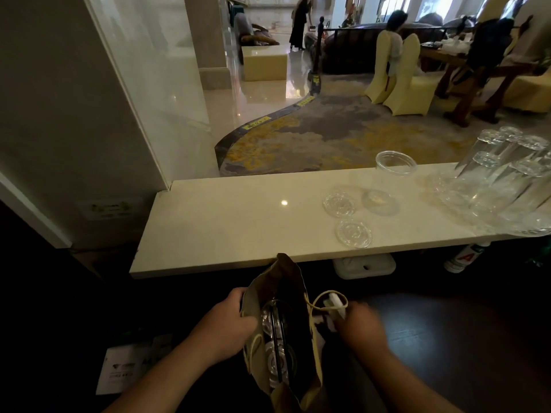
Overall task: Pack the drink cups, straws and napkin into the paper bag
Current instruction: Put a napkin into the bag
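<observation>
While the paper bag [277, 296] hangs open below the counter [226, 222], at about six o'clock in the view, the left hand [229, 326] pinches its near rim at nine o'clock of the mouth, thumb inside and fingers outside, closed on the paper. Inside lie two lidded drink cups [275, 344], one behind the other, with dark straws [277, 338] laid across their lids. At three o'clock of the bag the right hand [357, 329] is closed on a white folded napkin [335, 307], which pokes up through the loop of the bag's handle [319, 302]; it looks not yet inside.

Thin plastic cups of this kind probably dent and pop their lids under a squeeze, so they are best left seated. Soft and nearly weightless, the napkin should be held by its folded edge. Being limp, the bag needs its rim held wide. Spare lids [353, 234] and stacked cups [504, 180] sit at one to two o'clock.
</observation>
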